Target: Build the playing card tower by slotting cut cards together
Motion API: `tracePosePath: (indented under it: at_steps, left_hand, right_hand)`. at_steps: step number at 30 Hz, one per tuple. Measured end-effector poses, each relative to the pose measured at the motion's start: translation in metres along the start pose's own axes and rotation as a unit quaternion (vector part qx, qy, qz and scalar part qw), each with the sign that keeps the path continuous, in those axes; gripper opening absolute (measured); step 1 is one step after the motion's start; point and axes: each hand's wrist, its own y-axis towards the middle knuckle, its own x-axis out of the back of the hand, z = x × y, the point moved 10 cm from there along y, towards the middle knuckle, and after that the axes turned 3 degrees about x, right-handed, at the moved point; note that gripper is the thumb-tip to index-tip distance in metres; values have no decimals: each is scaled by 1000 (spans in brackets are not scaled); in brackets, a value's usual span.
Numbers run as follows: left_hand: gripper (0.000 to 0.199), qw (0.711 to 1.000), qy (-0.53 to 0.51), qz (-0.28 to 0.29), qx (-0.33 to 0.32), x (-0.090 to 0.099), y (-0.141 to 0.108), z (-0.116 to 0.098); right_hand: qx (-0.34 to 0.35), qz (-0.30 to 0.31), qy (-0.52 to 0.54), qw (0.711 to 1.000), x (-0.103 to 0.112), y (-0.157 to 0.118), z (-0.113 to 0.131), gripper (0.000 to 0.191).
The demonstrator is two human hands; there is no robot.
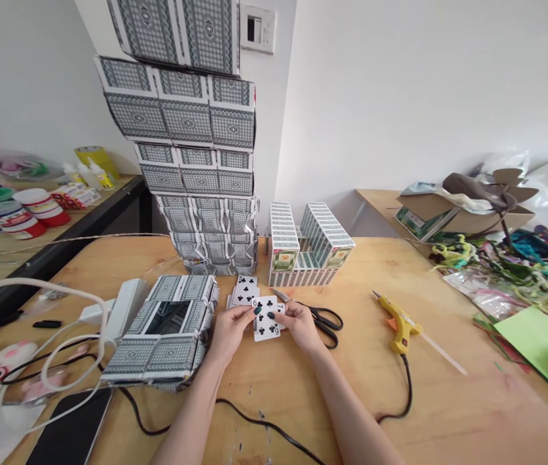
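Between my two hands are playing cards [266, 328], a six of clubs in front and part of a seven behind it. My left hand [229, 332] pinches the left edge, thumb on the card's face. The right edge is pinched by my right hand [301, 325], which also holds the seven's side. Just beyond lies a small pile of cards [245, 289] with a five of clubs on top. Black-handled scissors [326, 321] rest right beside my right hand. Left of my left hand sits a flat structure of joined cards [170, 349] with a rectangular opening.
A tall tower of folded cards [186, 123] rises behind. Near it stand green-and-white card boxes [303, 258]. A yellow glue gun [402, 326] lies right, its black cord trailing. A phone [70, 426], power strip [128, 310] and cables lie left; yarn [530, 258] heaps far right.
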Motion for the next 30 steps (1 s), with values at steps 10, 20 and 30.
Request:
tracePosePath:
  at_steps: [10, 20, 30]
  left_hand:
    - [23, 970, 164, -111, -142, -4, -18, -28]
    - [23, 956, 202, -144, -158, -8, -22, -33]
    - [24, 999, 11, 22, -24, -23, -14, -5]
  right_hand:
    - [20, 29, -37, 999, -9, 0, 8, 33]
    - [1, 24, 22, 999, -9, 0, 7, 36]
    - [22, -25, 44, 998, 5, 4, 7, 30]
